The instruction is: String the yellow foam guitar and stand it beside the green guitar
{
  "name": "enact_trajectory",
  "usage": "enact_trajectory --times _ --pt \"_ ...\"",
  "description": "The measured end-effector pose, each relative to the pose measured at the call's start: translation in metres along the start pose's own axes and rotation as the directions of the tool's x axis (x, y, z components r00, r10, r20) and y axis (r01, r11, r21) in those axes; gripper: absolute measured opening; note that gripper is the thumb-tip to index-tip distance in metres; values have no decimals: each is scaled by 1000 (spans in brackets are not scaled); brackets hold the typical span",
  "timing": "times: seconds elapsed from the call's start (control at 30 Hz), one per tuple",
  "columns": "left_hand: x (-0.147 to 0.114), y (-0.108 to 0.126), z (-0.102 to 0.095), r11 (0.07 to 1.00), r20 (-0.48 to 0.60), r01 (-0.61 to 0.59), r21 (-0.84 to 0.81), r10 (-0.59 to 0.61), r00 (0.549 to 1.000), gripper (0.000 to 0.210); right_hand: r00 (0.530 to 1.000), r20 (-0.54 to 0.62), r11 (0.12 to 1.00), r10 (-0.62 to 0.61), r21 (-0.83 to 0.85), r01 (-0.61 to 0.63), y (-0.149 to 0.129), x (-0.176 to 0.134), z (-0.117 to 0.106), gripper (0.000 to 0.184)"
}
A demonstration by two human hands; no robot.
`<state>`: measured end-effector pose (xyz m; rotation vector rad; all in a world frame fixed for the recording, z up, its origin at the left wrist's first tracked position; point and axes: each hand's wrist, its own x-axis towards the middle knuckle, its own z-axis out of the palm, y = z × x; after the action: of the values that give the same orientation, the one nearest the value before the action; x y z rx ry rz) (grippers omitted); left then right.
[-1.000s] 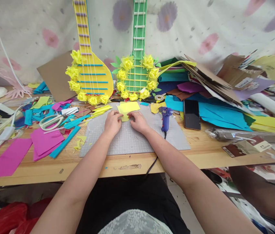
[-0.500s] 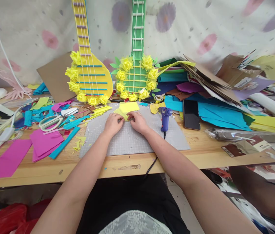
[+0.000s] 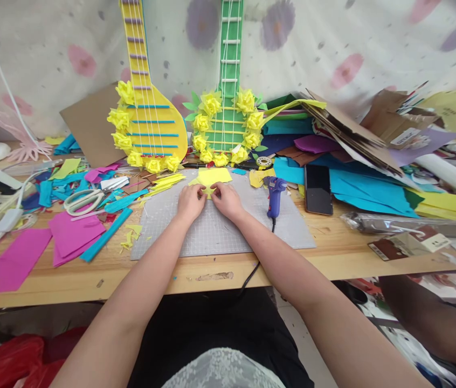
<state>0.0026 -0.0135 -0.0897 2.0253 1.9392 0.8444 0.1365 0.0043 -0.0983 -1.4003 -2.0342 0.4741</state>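
Observation:
Between my hands, over the grey cutting mat [image 3: 212, 237], is a small piece of yellow paper [image 3: 209, 194]. My left hand [image 3: 192, 203] pinches its left side, and my right hand [image 3: 227, 201] pinches its right side, the fingertips almost meeting. Just beyond lies a flat yellow sheet [image 3: 214, 175]. To the right of my right hand a purple glue gun [image 3: 274, 196] rests on the mat. Behind the mat lean a yellow paper lute [image 3: 157, 121] and a green one [image 3: 225, 126], both edged with yellow paper flowers.
Scissors [image 3: 84, 202], pink paper [image 3: 75, 234] and coloured scraps cover the left of the table. A phone [image 3: 318, 189], blue paper [image 3: 367, 188] and stacked cardboard [image 3: 341, 129] fill the right. The glue gun's cord [image 3: 251, 276] hangs over the front edge.
My hands have drawn slightly closer together on the yellow paper, the left one shifting a little to the right. The glue gun and the other things stay where they were.

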Motion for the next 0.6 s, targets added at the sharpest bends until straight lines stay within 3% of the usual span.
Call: enact_trajectory --times 0.6 --pt "0 1 1 998 -25 56 -31 -56 998 20 996 -21 996 -85 -31 84 3 0 3 22"
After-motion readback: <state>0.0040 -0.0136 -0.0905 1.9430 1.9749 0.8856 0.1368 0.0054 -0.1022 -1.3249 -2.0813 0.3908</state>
